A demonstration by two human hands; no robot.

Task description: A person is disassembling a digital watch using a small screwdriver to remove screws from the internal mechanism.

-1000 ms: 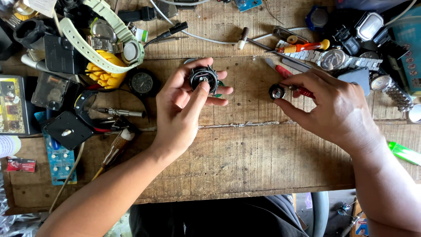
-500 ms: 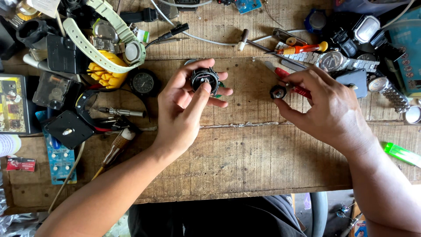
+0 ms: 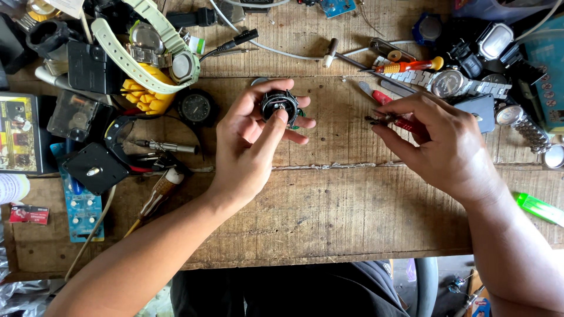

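My left hand point(image 3: 249, 141) holds a round black watch case point(image 3: 279, 105) above the wooden bench point(image 3: 329, 205), thumb and fingers around its rim and the index fingertip on its face. My right hand point(image 3: 437, 144) pinches a small dark round part point(image 3: 380, 119) between thumb and fingertips; it shows edge-on. A red-handled tool point(image 3: 405, 123) lies just under those fingers. The two hands are about a hand's width apart.
A silver bracelet watch point(image 3: 449, 82) and several black watches lie at the top right, with an orange-handled screwdriver point(image 3: 411, 66) beside them. A pale green strap watch point(image 3: 170, 56), a yellow holder point(image 3: 144, 97), a black dial point(image 3: 195, 107) and a green lighter point(image 3: 540, 208) are nearby.
My right hand has turned the small round part from face-up to edge-on and shifted slightly. My left hand keeps the watch case in the same place.
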